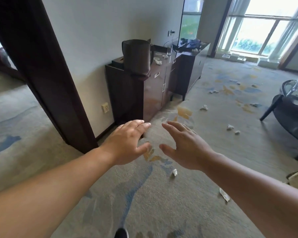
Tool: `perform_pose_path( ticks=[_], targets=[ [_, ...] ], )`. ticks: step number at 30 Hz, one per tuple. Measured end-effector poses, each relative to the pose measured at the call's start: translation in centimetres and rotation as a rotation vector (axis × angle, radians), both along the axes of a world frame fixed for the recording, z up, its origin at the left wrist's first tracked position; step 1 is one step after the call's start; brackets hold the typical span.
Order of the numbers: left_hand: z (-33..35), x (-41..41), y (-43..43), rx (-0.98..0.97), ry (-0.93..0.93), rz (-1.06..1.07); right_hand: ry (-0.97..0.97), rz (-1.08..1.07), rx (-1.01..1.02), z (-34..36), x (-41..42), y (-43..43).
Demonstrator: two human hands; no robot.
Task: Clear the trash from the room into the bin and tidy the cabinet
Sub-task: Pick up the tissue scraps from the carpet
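Left hand (127, 141) and right hand (184, 146) were held out empty, fingers apart, probably for the bin (136, 55) on the near end of the cabinet (155, 86).

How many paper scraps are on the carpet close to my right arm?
2. One white scrap lies just nearer you than your right hand; one flattened wrapper lies beside that forearm. Your arms may hide others.

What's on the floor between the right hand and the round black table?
In the head view, two crumpled white paper scraps lie on the carpet between the right hand and the round black table.
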State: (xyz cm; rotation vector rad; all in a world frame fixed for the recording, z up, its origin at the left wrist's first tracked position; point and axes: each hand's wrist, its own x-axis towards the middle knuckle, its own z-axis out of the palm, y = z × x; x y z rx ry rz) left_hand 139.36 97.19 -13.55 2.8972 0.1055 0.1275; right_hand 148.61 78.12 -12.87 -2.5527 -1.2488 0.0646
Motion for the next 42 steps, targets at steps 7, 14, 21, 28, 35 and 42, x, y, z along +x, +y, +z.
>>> perform_pose_path(
  ticks=[7,14,21,28,35,42],
  targets=[
    [-4.0,12.1,10.6,-0.056,0.039,-0.023,0.024,-0.042,-0.050,-3.5,10.5,9.8],
    [-10.3,22.8,17.6,-0.055,0.144,-0.044,0.136,-0.082,-0.061,-9.5,20.8,16.6],
    [-21.4,33.8,22.6,-0.086,0.288,0.043,0.270,-0.059,-0.116,-20.1,31.8,21.9],
    [-34.1,40.6,27.8,-0.141,0.410,0.120,0.393,-0.047,-0.172,-31.9,38.5,27.3],
    [-54.1,46.2,33.8,-0.156,0.534,0.164,0.507,-0.161,-0.131,-51.1,43.2,33.9],
    [-73.7,48.6,39.8,-0.118,0.628,0.202,0.574,-0.154,-0.184,-68.9,44.7,37.4]
  ],
)
